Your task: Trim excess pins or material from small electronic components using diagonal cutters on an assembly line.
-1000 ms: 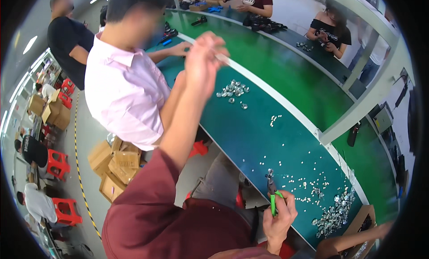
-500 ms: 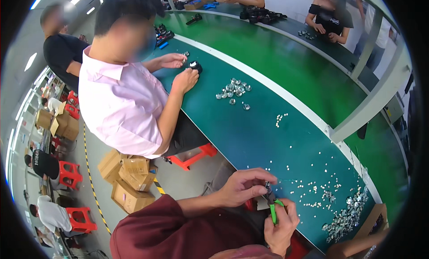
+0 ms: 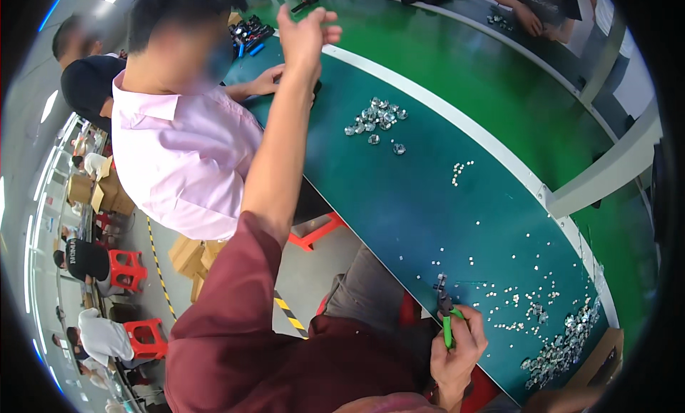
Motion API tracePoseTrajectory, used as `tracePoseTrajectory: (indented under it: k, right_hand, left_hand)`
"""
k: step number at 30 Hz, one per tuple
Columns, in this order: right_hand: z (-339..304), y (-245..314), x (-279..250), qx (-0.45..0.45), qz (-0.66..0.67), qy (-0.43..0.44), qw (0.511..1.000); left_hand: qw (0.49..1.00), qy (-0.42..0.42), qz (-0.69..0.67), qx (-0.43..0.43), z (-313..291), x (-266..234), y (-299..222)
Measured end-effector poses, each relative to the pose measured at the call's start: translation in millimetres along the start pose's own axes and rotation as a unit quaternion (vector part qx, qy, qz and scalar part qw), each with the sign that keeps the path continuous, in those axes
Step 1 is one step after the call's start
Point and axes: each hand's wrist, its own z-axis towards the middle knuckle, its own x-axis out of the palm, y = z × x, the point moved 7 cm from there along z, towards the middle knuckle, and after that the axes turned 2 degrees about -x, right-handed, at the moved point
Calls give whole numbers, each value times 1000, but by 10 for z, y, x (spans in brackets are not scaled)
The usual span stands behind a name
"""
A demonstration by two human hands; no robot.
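Note:
My left hand (image 3: 305,38) is raised high at the far left, its fingers spread and nothing visible in them. In front of me, at the near edge of the green table, my right hand (image 3: 460,349) grips a pair of pliers with green handles (image 3: 447,331). A small shiny metal part (image 3: 441,278) shows at the tips of the dark jaws; whether they clamp it I cannot tell. Past the pliers, many tiny pale pieces (image 3: 515,299) lie scattered. To their right is a big heap of shiny metal parts (image 3: 567,345).
A smaller pile of metal parts (image 3: 376,117) lies farther off on the table (image 3: 399,199). Beside me on the left sits a co-worker in a pink shirt (image 3: 185,156). A grey post (image 3: 606,177) rises at the right. Cardboard boxes (image 3: 189,256) stand on the floor.
My left hand has left the plier tips and swung up and far to the left, in front of the co-worker. My right hand still holds the pliers. The view has shifted slightly.

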Motion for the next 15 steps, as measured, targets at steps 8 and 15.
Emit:
tracePoseTrajectory:
  k: [8, 15]
  right_hand:
    - [189, -137, -85, 5, 13, -35, 999]
    - [64, -82, -121, -5, -15, 26, 1000]
  left_hand:
    - [900, 435, 13, -39, -2412, 745, -121]
    - [877, 434, -151, -141, -3741, 727, -157]
